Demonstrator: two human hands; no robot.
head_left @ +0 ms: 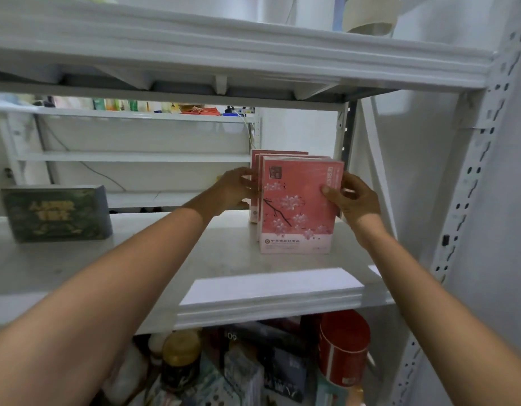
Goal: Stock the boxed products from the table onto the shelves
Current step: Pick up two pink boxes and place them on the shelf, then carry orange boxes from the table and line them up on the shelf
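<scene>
Pink front box [297,206] stands upright near the shelf [271,285] edge, long side vertical, between your hands. Your right hand [356,197] pinches its right edge, thumb on the face. Your left hand [235,186] curls round the boxes behind [254,213], so I'd nudge it straight back.

A red cylindrical canister [344,347] stood upright at lower right. A dark jar with a golden lid [181,358] stood well to its left. Blurred green and orange bottles [121,105] lined the far background.
</scene>
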